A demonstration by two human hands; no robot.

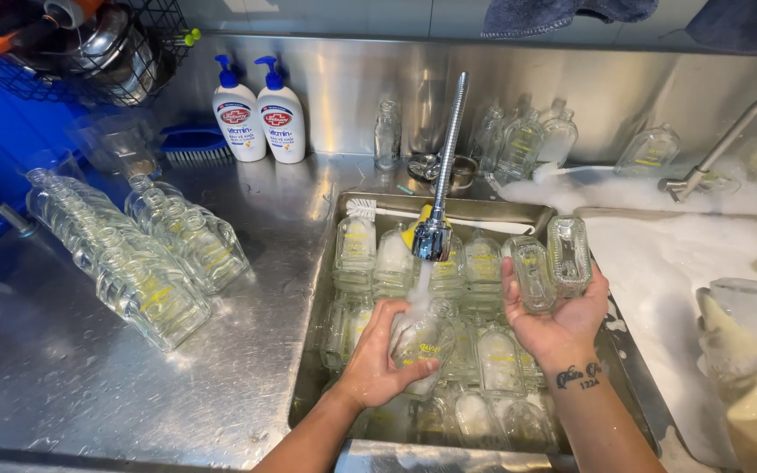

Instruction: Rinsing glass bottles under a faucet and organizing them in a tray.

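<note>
Centre of frame: the left hand (377, 361) grips a small glass bottle (422, 343) under the faucet (432, 238) stream, over the bottle-filled sink (319, 289). The right hand (558, 322) clasps two rinsed bottles (552, 261) near the sink's right rim. Left of frame: rinsed bottles lying on the steel counter (256, 210), bare steel toward the lower edge.

We see clear glass bottles with yellow print (146, 293) on a silver steel counter (63, 377), two white pump bottles with blue tops and red labels (260, 118), a blue scrub brush (194, 144), white foam (659, 254), and a dark wrist tattoo (580, 377).
</note>
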